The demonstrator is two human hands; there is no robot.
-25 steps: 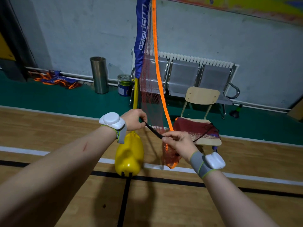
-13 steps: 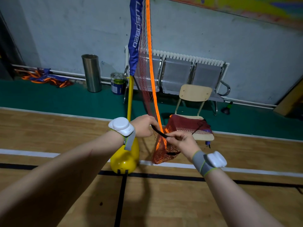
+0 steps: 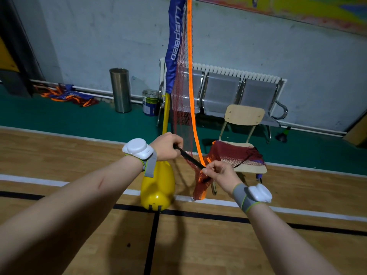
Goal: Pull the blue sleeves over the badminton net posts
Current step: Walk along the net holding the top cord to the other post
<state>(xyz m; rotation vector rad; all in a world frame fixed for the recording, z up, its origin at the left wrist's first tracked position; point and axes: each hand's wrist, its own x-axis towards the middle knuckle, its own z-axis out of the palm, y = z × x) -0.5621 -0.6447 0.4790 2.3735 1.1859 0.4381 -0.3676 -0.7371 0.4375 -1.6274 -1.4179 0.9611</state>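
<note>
Both forearms were bare. Just behind the left hand point(image 3: 165, 146) sat a rounded white pod point(image 3: 137, 147) on a grey strap point(image 3: 150, 165) edged in lime green; behind the right hand point(image 3: 220, 173), a matching white pod point(image 3: 259, 192) rode a grey wristband point(image 3: 241, 195).

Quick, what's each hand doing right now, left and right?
Left hand: closed, gripping the upper end of the black strap.
Right hand: closed, pinching the strap's lower end by the bunched net.
</note>
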